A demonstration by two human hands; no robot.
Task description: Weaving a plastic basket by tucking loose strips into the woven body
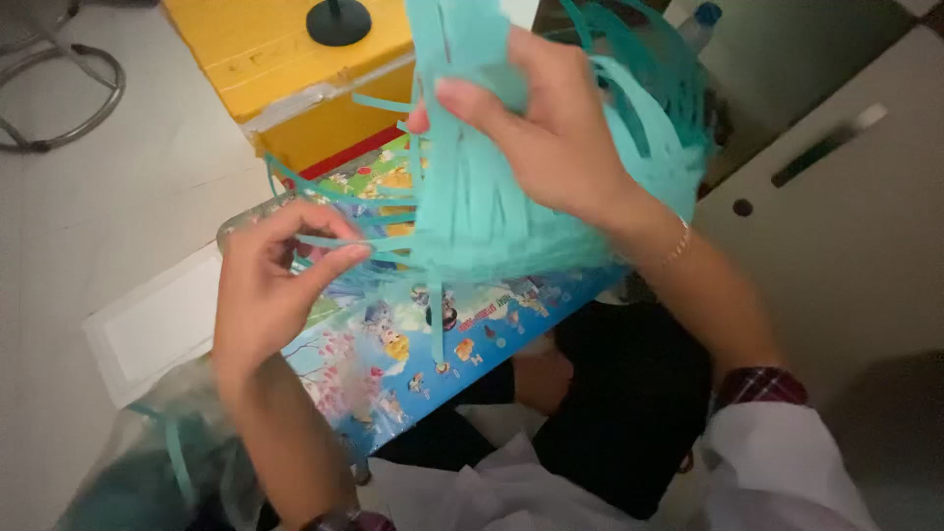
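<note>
The right hand [551, 133] holds up a thick bundle of teal paper strips [492, 211], thumb pressed against the front of the bundle and the fingers wrapped around its back, so the strips fan out above and hang loose below the grip. The bundle sits in the upper middle of the view, raised over a small table with a colourful cartoon-printed top [413, 369]. 1 long strip dangles straight down from the bundle toward the tabletop.

The left hand [265, 285] is lower and to the left, its thumb and forefinger pinching the ends of a few single strips [324, 241] that run sideways from the bundle; the other fingers curl in toward the palm. A thin bracelet [678, 241] circles the right wrist, and a plaid cuff [762, 383] shows under a white sleeve [777, 462] on that arm.

Behind the table stands a yellow cardboard box [285, 59] with a round black base [337, 20] resting on it. A clear plastic bag [147, 452] with more teal strips inside lies at the lower left, beside the left forearm. A white flat panel [157, 324] lies on the floor just left of the table.
</note>
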